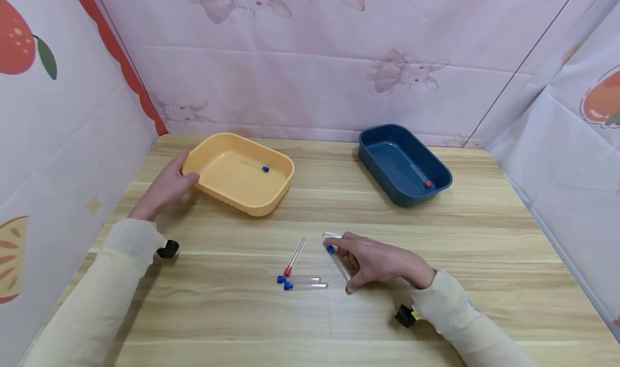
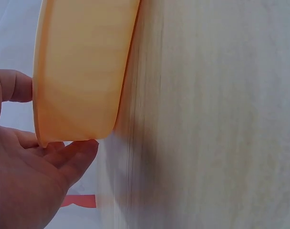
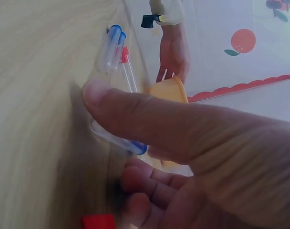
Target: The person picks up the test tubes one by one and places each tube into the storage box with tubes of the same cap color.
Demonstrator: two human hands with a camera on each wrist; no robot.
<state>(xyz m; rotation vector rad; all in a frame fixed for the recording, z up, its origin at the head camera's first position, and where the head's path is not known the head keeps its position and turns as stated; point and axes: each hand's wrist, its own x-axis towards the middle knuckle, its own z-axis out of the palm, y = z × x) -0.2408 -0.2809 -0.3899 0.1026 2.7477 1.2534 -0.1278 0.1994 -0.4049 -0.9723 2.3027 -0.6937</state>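
Observation:
My left hand [image 1: 170,183] grips the left end of a yellow tray [image 1: 227,195], thumb at the rim and fingers against its outer wall. Over a blue-capped test tube [image 1: 340,265] lying on the table is my right hand [image 1: 375,259], thumb near the rounded end and index finger near the cap; a gap shows between fingers and tube in the right wrist view. Another clear tube [image 1: 331,235] lies partly under that hand, and a red cap [image 3: 99,222] shows beside the fingers. To their left lie a red-capped tube [image 1: 296,255] and two blue-capped tubes [image 1: 310,286].
A dark blue tray [image 1: 387,181] stands at the back right with a red-capped tube [image 1: 426,183] inside. Within the yellow tray is a blue-capped tube [image 1: 265,169]. Printed cloth walls [image 1: 310,92] border the wooden table [image 1: 232,313] at the back and sides.

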